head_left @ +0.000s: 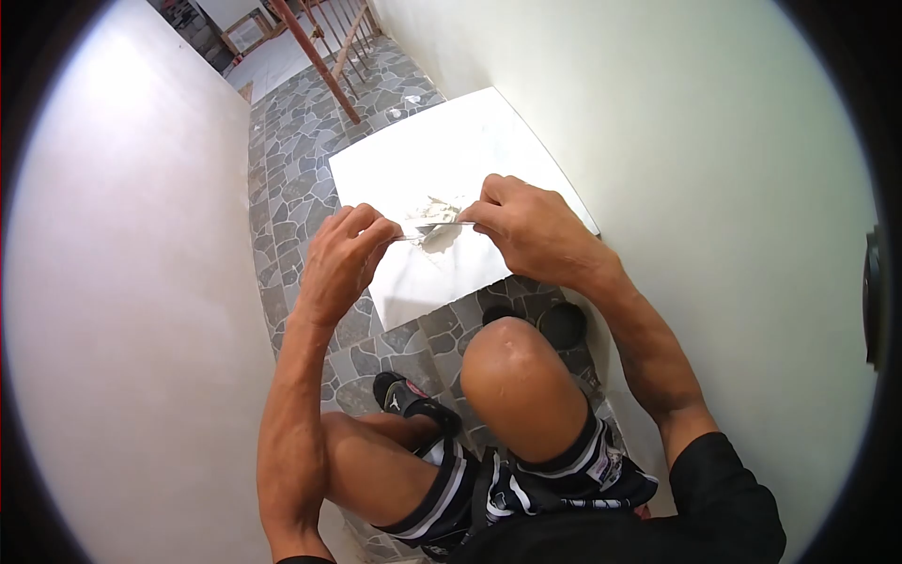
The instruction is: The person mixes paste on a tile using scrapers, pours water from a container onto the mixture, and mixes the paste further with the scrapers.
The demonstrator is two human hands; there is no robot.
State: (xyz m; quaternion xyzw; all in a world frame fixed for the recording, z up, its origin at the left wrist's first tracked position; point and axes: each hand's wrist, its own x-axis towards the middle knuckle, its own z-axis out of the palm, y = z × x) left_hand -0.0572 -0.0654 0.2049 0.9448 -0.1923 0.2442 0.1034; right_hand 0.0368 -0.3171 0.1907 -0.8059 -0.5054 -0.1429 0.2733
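Shiny metallic utensils, smooth white board, matt stone-patterned floor, black cloth sleeve

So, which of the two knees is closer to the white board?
The right knee, close to the near edge of the white board; the left knee sits farther back.

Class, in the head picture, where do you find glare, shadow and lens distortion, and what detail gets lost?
Head view: glare bleaches the upper left wall; the white board looks overexposed; soft grey shadow falls on its near-left part; black curved edges and bowed lines suggest a wide lens; the thin utensils between the hands lack clear detail.
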